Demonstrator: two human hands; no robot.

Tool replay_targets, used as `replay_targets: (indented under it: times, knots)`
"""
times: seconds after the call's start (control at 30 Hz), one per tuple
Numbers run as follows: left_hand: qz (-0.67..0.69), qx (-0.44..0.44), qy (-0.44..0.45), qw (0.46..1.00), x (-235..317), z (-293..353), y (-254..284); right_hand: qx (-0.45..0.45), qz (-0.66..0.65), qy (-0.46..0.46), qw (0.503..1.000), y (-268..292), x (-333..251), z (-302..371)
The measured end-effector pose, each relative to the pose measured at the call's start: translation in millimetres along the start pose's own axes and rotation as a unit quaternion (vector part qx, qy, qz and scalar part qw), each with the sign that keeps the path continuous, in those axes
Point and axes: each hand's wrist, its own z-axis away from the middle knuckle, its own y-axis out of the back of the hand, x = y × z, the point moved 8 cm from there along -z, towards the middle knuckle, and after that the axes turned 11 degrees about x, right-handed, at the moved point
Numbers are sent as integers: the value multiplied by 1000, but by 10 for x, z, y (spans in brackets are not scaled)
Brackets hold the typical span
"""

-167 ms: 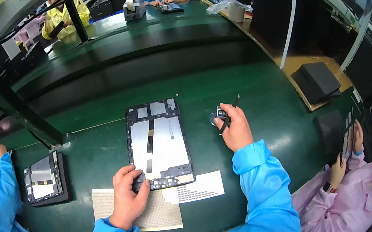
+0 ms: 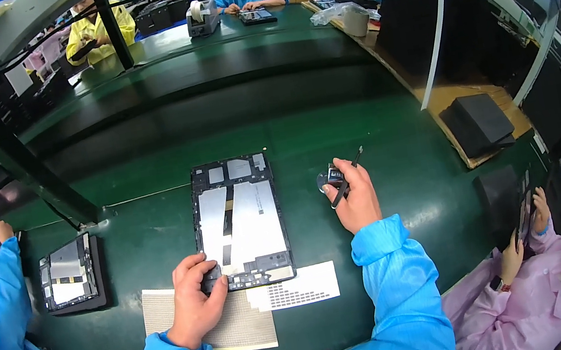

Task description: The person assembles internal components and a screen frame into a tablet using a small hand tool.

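An opened tablet (image 2: pixel 250 213), its black frame around silvery inner plates and a dark slanted strip, lies in front of me. My left hand (image 2: pixel 197 296) grips its lower left corner, thumb and fingers closed on the edge. To the right of the tablet and apart from it, my right hand (image 2: pixel 354 196) is closed on a small dark part with a clear round edge (image 2: pixel 324 180). A thin black tool (image 2: pixel 358 157) with a narrow tip also sticks up from this hand; its lower part is partly hidden by the fingers.
Beneath the tablet's near edge lie a beige gridded sheet (image 2: pixel 236 331) and a white label sheet (image 2: pixel 306 285). Another opened tablet (image 2: pixel 68 273) sits on a dark pad at left. Co-workers sit on both sides and across. Black foam blocks (image 2: pixel 476 126) stand right; a green post (image 2: pixel 34 164) rises left.
The view has shifted slightly, so the table things appear a little lower. Both of my hands keep their holds. Across the table, a co-worker's dark panel has been raised.
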Motion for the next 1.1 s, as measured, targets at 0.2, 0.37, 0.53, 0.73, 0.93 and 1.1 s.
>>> replay_targets:
  times: [0.2,0.37,0.53,0.73,0.93,1.1]
  knots:
    - [-7,-3,-4,1000,8,-4,-11,9,38,25,999,-4,26,1]
    - [-2,1,-10,1000,18,5,-3,2,40,27,999,5,-17,7]
    - [1,5,-7,1000,23,18,3,11,42,29,999,49,-52,34]
    - [-19,11,-37,999,22,14,17,89,-18,6,996,135,100,56]
    - [-20,39,-89,995,214,-14,67,-15,-275,-234,933,403,116,448]
    - [-75,60,-208,973,533,77,116,-144,-332,-363,859,336,-17,1248]
